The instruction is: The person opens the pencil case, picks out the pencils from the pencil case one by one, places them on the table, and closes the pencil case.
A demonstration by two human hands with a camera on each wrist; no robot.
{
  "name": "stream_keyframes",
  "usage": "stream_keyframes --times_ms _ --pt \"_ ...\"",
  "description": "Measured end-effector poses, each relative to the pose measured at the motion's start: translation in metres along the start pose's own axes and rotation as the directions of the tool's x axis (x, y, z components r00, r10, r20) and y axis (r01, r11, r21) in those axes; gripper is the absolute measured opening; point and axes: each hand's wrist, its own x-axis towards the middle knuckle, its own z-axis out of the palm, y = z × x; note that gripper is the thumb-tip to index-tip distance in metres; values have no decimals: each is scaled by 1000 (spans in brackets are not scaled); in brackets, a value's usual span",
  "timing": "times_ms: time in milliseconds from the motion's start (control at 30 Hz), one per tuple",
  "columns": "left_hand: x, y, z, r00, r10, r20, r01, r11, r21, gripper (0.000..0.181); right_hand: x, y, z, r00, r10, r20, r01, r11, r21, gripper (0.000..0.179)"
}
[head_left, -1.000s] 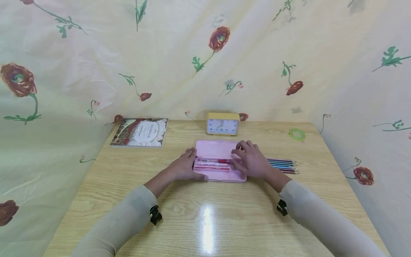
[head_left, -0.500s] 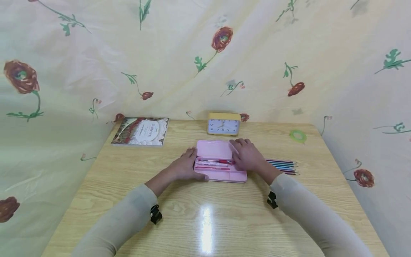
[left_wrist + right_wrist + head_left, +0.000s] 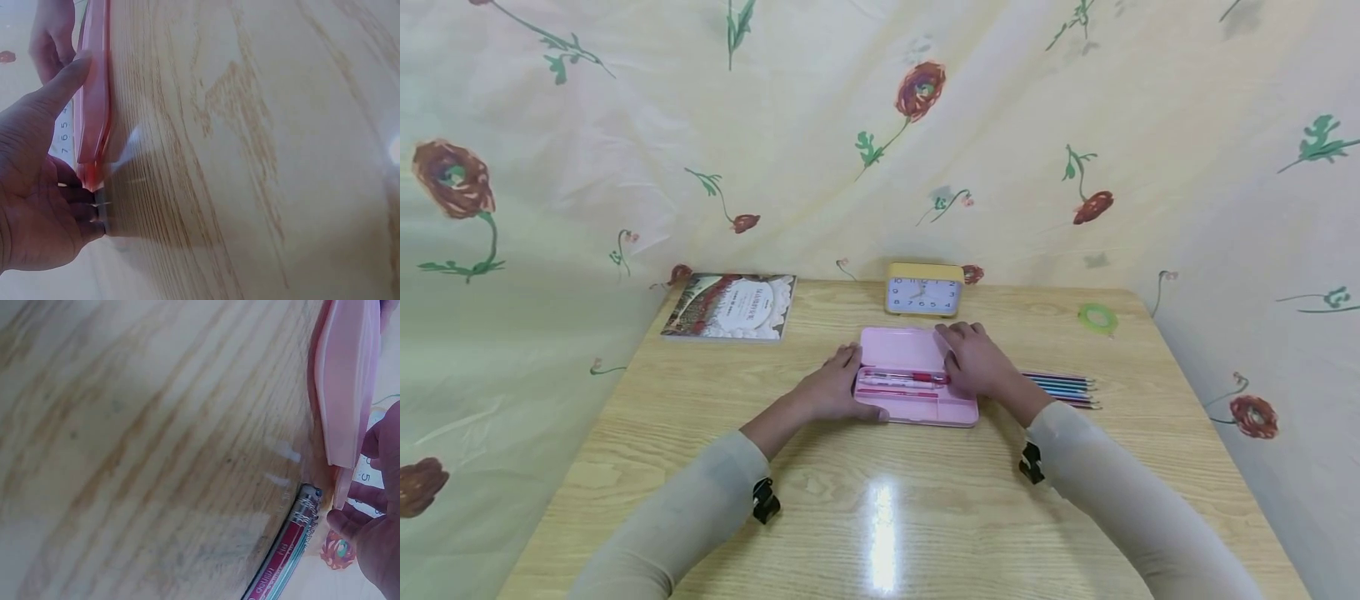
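A pink pencil case (image 3: 957,412) lies opened on the table, its lid (image 3: 898,346) folded back toward the clock. Inside it are a red-gripped pen (image 3: 928,379) and other slim red and white writing things. My left hand (image 3: 829,387) grips the case's left end; in the left wrist view the thumb (image 3: 72,75) presses the front side while the other fingers bend round the end. My right hand (image 3: 981,362) holds the lid's right edge. In the right wrist view its fingers (image 3: 369,495) curl at the lid's end, and the hand hides part of the case's right side in the head view.
Several pencils (image 3: 1063,387) lie side by side right of the case, close to my right wrist. Behind the case stands a yellow alarm clock (image 3: 923,293). A book (image 3: 730,307) lies back left, a green tape roll (image 3: 1097,317) back right. Flowered cloth borders the table.
My right hand has moved from over the tray's right part back to the lid's right edge, and its raised fingers have come down there. The left hand has stayed at the case's left end.
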Motion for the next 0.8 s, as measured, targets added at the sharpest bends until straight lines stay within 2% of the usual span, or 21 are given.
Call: stream_keyframes --times_ms 233,400,500,633,733,800 --pt "-1 1 2 999 -14 -38 12 998 -66 149 -7 -6 -10 999 12 -31 -11 1000 23 68" --pt "-4 4 1 998 -37 -41 34 996 -81 153 -20 -11 -19 989 -45 -144 46 999 0 64" --pt "-5 6 1 998 -39 -44 35 996 -80 153 -30 -14 -24 965 -102 -241 100 995 -22 60" --pt "-5 6 1 998 -15 -60 10 997 -73 152 -44 -16 -25 908 -205 -364 197 979 -61 52" --pt "-3 3 4 997 11 -79 -15 999 -52 154 -53 -21 -23 868 -300 -395 280 954 -109 49" --pt "-5 3 4 997 11 -79 -14 999 -37 154 -57 -26 -21 858 -355 -370 323 935 -147 48"
